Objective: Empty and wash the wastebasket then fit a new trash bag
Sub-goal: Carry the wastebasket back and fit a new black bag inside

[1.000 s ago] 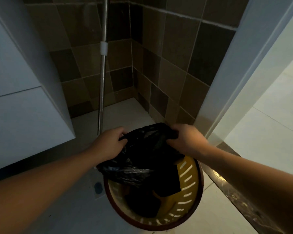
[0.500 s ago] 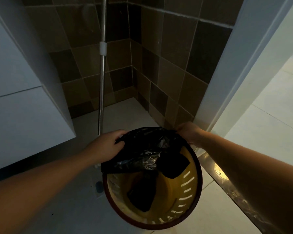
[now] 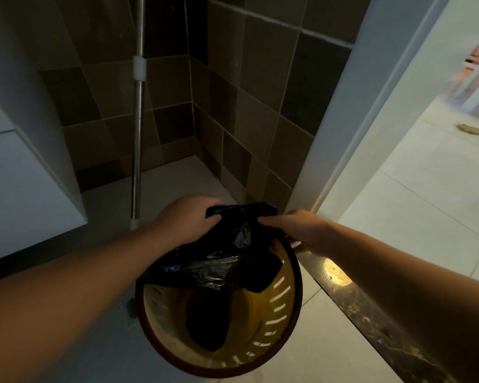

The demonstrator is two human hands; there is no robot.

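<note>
A: On the floor, nearest the camera: yellow slotted wastebasket (image 3: 274,308) with a dark red rim, standing upright on pale tile. What's inside?

B: Black trash bag (image 3: 219,261). Its lower part hangs down into the basket, and its upper part is bunched over the far rim.

A: Hands?

B: Left hand (image 3: 188,219) has its fingers curled round the bag's top edge on the left. Right hand (image 3: 302,230) meets the bag's right edge at its fingertips, at the basket's far right rim. Whether they pinch the plastic, cannot tell.

A: Beside the basket?

B: To the right, a dark marbled threshold strip (image 3: 376,327) with a bright round reflection on it. To the left, a white cabinet (image 3: 25,189) raised above the floor.

A: Farther back?

B: A metal pole (image 3: 137,134) with a white collar, upright near the corner of a brown tiled wall (image 3: 246,92). A white door frame (image 3: 343,134) to the right, and a brighter tiled room beyond it, blurred.
</note>
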